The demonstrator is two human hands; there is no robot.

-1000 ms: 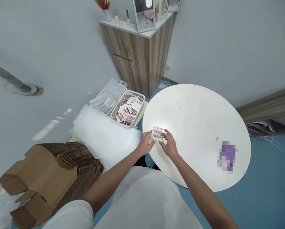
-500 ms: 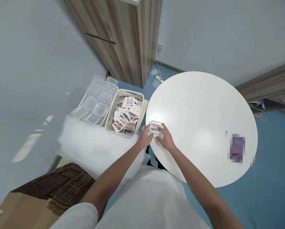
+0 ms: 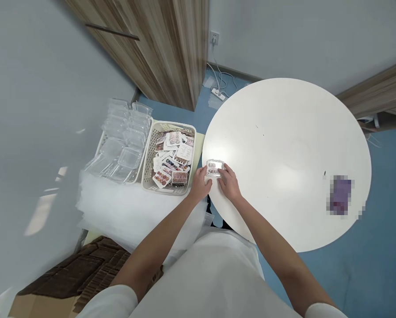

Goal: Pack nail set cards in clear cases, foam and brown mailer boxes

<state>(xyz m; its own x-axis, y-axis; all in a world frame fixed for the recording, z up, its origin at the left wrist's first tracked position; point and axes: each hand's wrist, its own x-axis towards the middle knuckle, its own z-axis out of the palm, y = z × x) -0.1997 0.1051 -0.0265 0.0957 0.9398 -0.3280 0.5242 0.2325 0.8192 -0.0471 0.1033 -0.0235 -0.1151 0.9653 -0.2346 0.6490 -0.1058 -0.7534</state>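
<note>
A small clear plastic case (image 3: 214,168) with rows of pinkish press-on nails in it is at the near left edge of the round white table (image 3: 284,132). My left hand (image 3: 199,183) grips its left side, fingers curled and thumb at the near edge. On its right side my right hand (image 3: 229,182) is closed, with fingertips on the case. Left of my hands, a white basket (image 3: 146,176) holds a heap of press-on nail cards (image 3: 174,138) in several colours.
Another basket, farther left, is piled with clear plastic cases (image 3: 130,157). White foam sheets (image 3: 135,212) lie in front of the baskets. Flattened cardboard (image 3: 75,269) is at lower left. A blurred purple object (image 3: 340,194) lies on the table's right. A power strip (image 3: 218,94) sits on the floor.
The view has shifted slightly. Both hands still hold the case at the table edge; glare now covers part of its top, and the right fingers have moved a little toward its right edge.
</note>
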